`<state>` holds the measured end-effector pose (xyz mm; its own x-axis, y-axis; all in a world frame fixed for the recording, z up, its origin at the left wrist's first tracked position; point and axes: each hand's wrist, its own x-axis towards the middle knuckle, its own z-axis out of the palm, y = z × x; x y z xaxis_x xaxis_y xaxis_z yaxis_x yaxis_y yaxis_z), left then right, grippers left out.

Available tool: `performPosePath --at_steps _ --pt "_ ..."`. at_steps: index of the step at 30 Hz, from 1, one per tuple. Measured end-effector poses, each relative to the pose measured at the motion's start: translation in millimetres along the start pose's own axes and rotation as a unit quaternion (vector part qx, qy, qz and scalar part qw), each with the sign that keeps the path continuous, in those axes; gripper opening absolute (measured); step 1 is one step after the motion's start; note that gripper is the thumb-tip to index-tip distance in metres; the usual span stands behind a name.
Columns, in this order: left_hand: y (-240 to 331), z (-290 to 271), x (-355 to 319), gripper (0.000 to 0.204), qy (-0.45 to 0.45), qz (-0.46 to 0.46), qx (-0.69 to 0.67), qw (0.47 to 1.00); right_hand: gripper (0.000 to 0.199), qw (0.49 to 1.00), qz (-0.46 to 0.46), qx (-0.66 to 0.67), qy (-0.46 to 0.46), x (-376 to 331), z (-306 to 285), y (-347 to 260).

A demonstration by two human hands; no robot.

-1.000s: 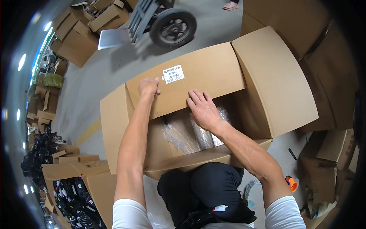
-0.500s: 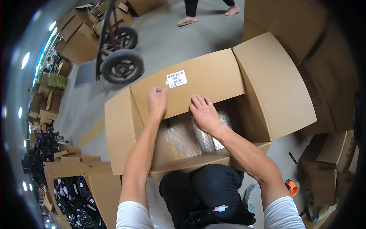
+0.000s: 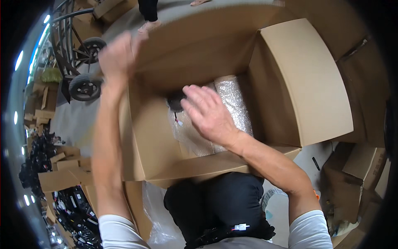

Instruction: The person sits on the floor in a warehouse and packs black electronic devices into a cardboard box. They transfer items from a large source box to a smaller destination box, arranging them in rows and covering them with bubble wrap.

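Observation:
A large cardboard box (image 3: pixel 321 83) stands before my knees, its right flap folded outward and its far flap raised. Inside lie bubble-wrapped packages (image 3: pixel 234 97), partly hidden by my arm, and a dark part with a small white connector (image 3: pixel 179 123) beside them. My right hand (image 3: pixel 209 116) hovers over the box's inside, fingers stretched out, with nothing in it. My left hand (image 3: pixel 120 58) is up by the far left corner of the box, smeared by motion; whether it touches the far flap I cannot tell. On my lap rests a black part with a white connector (image 3: pixel 240 227).
A hand truck (image 3: pixel 85 85) stands at the far left, near a person's foot (image 3: pixel 149 25). An open carton of black wired parts (image 3: pixel 76 207) sits at my lower left. More cardboard boxes (image 3: pixel 346 182) are on the right, and a black pen-like thing (image 3: pixel 316 163) lies on the floor.
The labelled far flap has swung up and away, uncovering more of the box's inside. My left hand has moved up and left; my right hand has lifted off the flap. The view has shifted.

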<state>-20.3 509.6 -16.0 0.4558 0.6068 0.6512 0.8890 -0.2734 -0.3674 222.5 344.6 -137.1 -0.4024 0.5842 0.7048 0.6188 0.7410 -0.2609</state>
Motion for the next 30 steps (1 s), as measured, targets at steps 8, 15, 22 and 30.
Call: performPosePath --at_steps 8,15,22,30 --pt "-36 67 113 0.044 -0.202 -0.012 -0.043 0.978 0.037 0.996 0.01 0.019 -0.088 -11 19 3" --pt "39 133 -36 0.099 -0.445 -0.079 -0.191 0.871 0.039 0.991 -0.003 0.005 -0.132 -21 25 -1" --pt "72 -35 -94 0.068 -0.323 -0.097 -0.559 0.757 0.017 0.991 0.023 -0.036 -0.128 -42 16 28" --pt "174 -346 -254 0.069 -0.302 0.022 -0.442 0.844 0.02 0.986 0.118 0.105 -0.055 -41 -66 -50"
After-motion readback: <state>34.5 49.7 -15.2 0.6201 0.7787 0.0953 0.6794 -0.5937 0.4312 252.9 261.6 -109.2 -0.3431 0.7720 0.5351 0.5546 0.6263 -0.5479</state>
